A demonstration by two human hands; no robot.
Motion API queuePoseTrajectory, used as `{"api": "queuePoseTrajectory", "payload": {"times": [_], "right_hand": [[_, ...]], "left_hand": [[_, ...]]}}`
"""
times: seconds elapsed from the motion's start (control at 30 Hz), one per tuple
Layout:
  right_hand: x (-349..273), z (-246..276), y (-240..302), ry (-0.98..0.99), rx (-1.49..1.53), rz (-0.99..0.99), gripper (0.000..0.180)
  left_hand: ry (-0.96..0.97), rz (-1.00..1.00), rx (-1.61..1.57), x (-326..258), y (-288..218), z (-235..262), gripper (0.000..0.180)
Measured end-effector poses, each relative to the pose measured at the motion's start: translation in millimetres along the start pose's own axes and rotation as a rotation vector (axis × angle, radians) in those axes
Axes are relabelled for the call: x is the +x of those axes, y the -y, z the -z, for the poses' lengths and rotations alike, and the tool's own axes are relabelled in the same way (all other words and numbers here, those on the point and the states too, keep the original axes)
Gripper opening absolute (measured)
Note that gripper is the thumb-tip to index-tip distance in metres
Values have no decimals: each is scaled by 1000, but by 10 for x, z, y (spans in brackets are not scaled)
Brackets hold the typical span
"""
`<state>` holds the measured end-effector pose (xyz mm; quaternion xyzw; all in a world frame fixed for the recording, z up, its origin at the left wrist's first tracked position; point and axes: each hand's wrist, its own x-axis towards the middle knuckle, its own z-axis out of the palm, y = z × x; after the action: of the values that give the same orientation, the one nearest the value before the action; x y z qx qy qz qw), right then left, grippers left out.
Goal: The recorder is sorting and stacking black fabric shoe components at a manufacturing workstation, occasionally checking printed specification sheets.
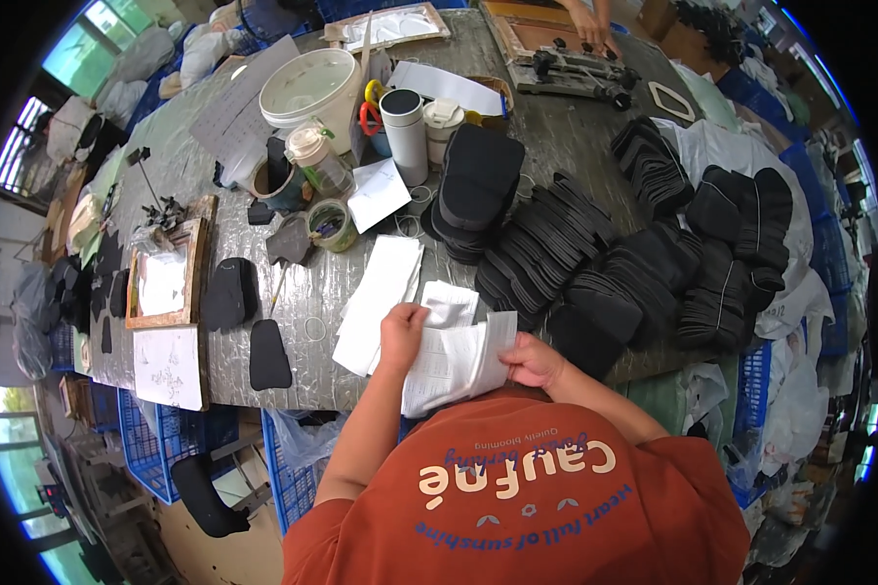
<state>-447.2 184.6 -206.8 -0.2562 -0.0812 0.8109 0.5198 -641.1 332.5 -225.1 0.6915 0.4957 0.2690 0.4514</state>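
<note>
White printed sheets (447, 363), folded or layered together, are held in front of my chest at the table's near edge. On their left side, my left hand (400, 337) pinches the upper corner. My right hand (534, 362) grips the right edge, thumb on top, where the layers stand up a little. More white papers (379, 297) lie flat on the table just beyond my left hand. To the right of the sheets, near my right hand, are stacks of black foam-like pads (541, 244), some leaning in fanned rows. A taller pile of black pads (478, 175) rises beyond the papers.
Farther back stand a white bucket (307, 90), a white tumbler (405, 141), a lidded plastic cup (320, 161) and red-handled scissors (370, 115). A wooden-framed screen (166, 278) lies left. Another person's hand (587, 24) touches a clamp fixture (571, 70). Blue crates (171, 444) stand below the table.
</note>
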Motion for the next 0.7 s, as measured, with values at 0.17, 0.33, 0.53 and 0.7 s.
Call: {"api": "queuePoseTrajectory", "payload": {"times": [0.17,0.33,0.53,0.7], "right_hand": [[-61,6,-25,-16,18,39,45],[-2,-56,-20,-104,61,133,44],[-40,-36,-9,-110,55,148,44],[-107,108,11,19,77,77,45]], "left_hand": [[2,92,37,76,50,34,15],[-160,-222,273,45,25,-42,18],[-2,-6,115,15,4,127,32],[257,-271,351,-86,-140,319,49]]}}
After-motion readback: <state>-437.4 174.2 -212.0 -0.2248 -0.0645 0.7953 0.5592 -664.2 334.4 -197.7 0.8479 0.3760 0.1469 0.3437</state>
